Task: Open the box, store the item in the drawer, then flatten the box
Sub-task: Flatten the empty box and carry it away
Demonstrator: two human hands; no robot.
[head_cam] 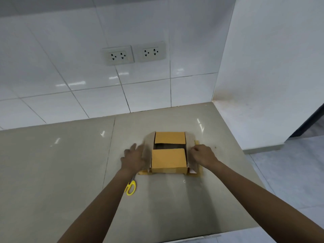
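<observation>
A small yellow-brown cardboard box (168, 159) sits on the grey counter (70, 163), near the right end. Its two inner flaps lie almost closed, with a dark gap between them; what is inside is hidden. The outer side flaps are spread out to the left and right. My left hand (134, 157) rests flat with fingers apart on the left outer flap. My right hand (203, 155) presses on the right outer flap, its fingertips curled at the box's edge. No drawer is in view.
Yellow-handled scissors (130, 187) lie on the counter under my left forearm. Two wall sockets (134, 54) sit in the white tiled wall behind. The counter ends at a white side wall on the right, with floor (289, 181) beyond its right edge.
</observation>
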